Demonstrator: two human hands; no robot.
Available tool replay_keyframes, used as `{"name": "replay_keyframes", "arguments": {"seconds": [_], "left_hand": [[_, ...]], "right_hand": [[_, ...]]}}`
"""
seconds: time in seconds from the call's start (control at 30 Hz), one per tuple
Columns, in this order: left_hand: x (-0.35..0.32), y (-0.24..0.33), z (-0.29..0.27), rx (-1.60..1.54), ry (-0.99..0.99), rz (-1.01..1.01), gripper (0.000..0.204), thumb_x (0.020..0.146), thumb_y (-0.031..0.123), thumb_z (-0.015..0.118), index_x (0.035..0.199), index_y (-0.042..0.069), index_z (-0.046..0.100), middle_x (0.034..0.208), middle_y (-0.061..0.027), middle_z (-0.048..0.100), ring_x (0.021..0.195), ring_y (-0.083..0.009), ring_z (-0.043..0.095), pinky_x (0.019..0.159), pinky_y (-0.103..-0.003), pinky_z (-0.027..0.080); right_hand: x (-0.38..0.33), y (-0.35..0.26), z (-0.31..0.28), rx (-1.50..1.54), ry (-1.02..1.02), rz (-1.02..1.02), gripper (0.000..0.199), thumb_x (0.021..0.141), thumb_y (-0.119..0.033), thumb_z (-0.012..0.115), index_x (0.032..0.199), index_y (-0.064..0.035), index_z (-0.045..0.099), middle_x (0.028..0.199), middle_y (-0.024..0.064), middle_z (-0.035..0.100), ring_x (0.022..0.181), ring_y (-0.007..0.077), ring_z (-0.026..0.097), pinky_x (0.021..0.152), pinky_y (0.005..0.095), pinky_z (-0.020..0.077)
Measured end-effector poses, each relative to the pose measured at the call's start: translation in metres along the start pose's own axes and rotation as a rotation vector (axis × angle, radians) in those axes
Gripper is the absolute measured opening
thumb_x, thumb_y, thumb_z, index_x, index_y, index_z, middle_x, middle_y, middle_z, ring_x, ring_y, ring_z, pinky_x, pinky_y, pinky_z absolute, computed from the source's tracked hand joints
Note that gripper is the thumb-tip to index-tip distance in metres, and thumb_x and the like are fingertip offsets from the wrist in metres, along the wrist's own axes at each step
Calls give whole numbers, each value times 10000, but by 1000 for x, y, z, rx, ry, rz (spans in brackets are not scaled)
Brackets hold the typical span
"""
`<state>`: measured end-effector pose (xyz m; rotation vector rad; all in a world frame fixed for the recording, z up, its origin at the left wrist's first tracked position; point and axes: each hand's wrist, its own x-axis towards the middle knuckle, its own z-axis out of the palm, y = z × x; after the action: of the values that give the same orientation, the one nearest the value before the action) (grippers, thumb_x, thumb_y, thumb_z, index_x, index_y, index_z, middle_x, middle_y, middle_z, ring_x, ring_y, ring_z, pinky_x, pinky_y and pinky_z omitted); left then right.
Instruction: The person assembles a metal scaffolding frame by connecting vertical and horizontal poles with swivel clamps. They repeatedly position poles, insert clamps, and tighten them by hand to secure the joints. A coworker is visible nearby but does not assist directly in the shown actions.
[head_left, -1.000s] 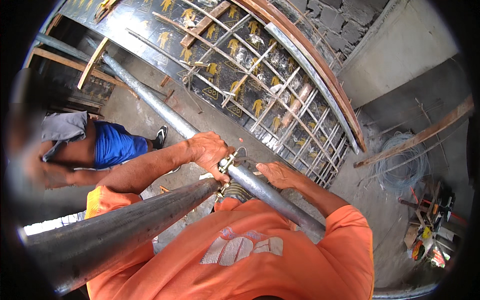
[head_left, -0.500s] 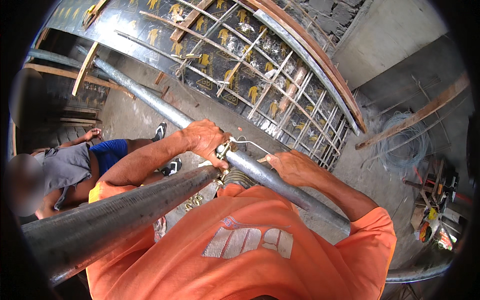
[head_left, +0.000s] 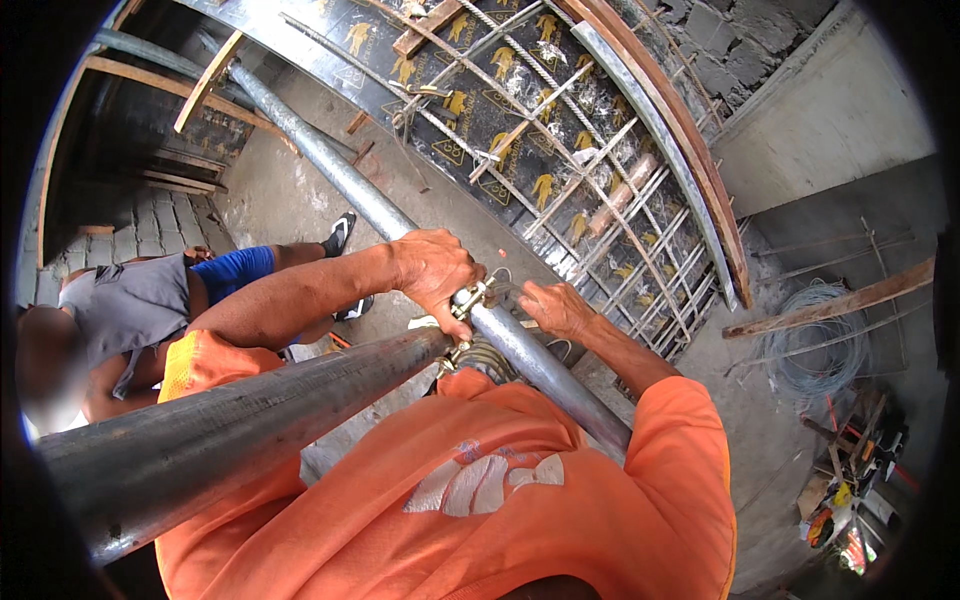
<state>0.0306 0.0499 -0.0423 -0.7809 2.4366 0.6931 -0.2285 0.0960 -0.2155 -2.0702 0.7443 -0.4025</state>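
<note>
A grey steel pipe [head_left: 545, 365] runs diagonally past my front, from far left to near right. A second, darker pipe [head_left: 250, 430] comes in from the lower left and ends close to it. At their meeting point sits a brass-coloured scaffold clamp [head_left: 478, 294]. My left hand [head_left: 440, 275] is closed over the grey pipe and this clamp, thumb pressed on its near side. Just right of the clamp, my right hand [head_left: 560, 310] is closed, fingers bent; what they hold is hard to make out. A thin curved metal piece [head_left: 503, 274] shows between clamp and fingers.
A person in a grey top and blue shorts [head_left: 225, 280] is close on the left. Ahead lie a rebar grid [head_left: 560, 150] on dark formwork panels and a curved wooden edge [head_left: 690, 140]. On the right are a wire coil [head_left: 815, 345], a plank [head_left: 840, 297] and a debris pile [head_left: 850, 480].
My right hand has drawn up closer to the clamp, its forearm now steeper. The left hand keeps its hold. The whole view has shifted, with surroundings lower and further right.
</note>
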Motion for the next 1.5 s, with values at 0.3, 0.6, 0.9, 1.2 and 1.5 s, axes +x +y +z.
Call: {"name": "replay_keyframes", "arguments": {"seconds": [0.3,0.6,0.9,1.2,1.5], "left_hand": [[0,5,-4,4,-39,-35,883,623,845,714,948,24,681,734,-174,717,746,-413,721,672,-509,577],[0,3,-3,45,-26,-5,917,651,844,698,1078,33,723,810,-207,736,818,-424,726,730,-517,579],[-3,7,-2,37,-33,-36,892,669,848,688,1162,106,735,860,-195,754,878,-411,735,784,-526,584],[-1,5,1,11,15,17,902,654,850,701,1024,27,693,784,-196,731,805,-433,720,714,-523,565],[0,1,5,5,29,20,882,648,845,703,977,27,696,753,-195,723,789,-441,718,715,-520,572]], "right_hand": [[-17,-69,-49,144,-292,454,704,1105,-571,196,1165,3,598,958,353,651,948,559,619,838,586,458],[-50,-170,-113,-42,-354,613,621,1111,-460,308,1179,71,622,1015,381,683,1004,575,647,909,631,482],[-67,-102,-71,-87,-50,392,499,1081,-441,420,1032,-3,654,879,341,678,882,545,657,814,602,504],[0,17,11,-96,136,-40,323,1062,-379,521,1046,-58,555,732,249,656,707,504,659,608,577,516],[-29,-10,4,80,-14,203,543,1091,-541,359,1108,-40,566,767,312,645,783,571,628,653,621,472]]}}
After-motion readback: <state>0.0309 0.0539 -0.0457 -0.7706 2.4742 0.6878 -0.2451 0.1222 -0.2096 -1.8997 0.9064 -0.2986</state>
